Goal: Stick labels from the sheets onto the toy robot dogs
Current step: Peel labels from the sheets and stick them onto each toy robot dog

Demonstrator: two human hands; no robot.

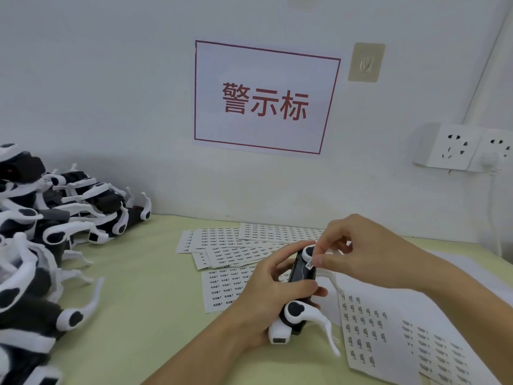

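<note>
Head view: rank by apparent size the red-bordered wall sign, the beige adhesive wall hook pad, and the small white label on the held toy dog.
1. Red-bordered white paper wall sign, by far the largest.
2. Beige square adhesive wall hook pad.
3. Small white printed label on the held black-and-white toy robot dog: tiny, even though nearest the camera.

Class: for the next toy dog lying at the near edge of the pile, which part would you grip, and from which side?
Probably the dark body of the nearest toy dog, from the right, its open side; the thin white legs look too slender for a firm grip.
</note>
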